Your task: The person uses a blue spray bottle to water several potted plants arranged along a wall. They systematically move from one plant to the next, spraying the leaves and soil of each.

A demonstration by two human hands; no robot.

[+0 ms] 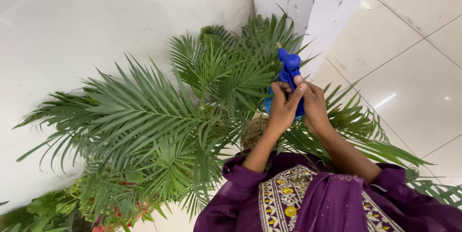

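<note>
The person's 2 hands meet around a blue spray bottle [290,70] held out in front of the chest, over a potted palm [159,116]. The left hand [283,107] wraps the bottle from the left side, fingers curled closed around its neck and upper body, the thumb lying up along the sprayer head. The right hand [314,104] closes on the bottle from the right, its fingertips pressed against the blue head just below the top. Both grips are tight, with no gap visible between fingers and plastic.

The sprayer head sticks up above both hands, its small pale nozzle tip pointing away toward the white wall [96,30] and the white pillar [308,6]. Only a sliver of the bottle's rounded blue body shows below the hands; the rest is hidden behind them.

The palm's long green fronds spread left and right beneath the bottle, and its woven brownish pot [254,132] shows just beside the left wrist. A second plant with reddish leaves [120,208] sits lower left. Purple embroidered sleeves [240,174] cover both forearms, and glossy pale floor tiles [414,78] lie to the right.
</note>
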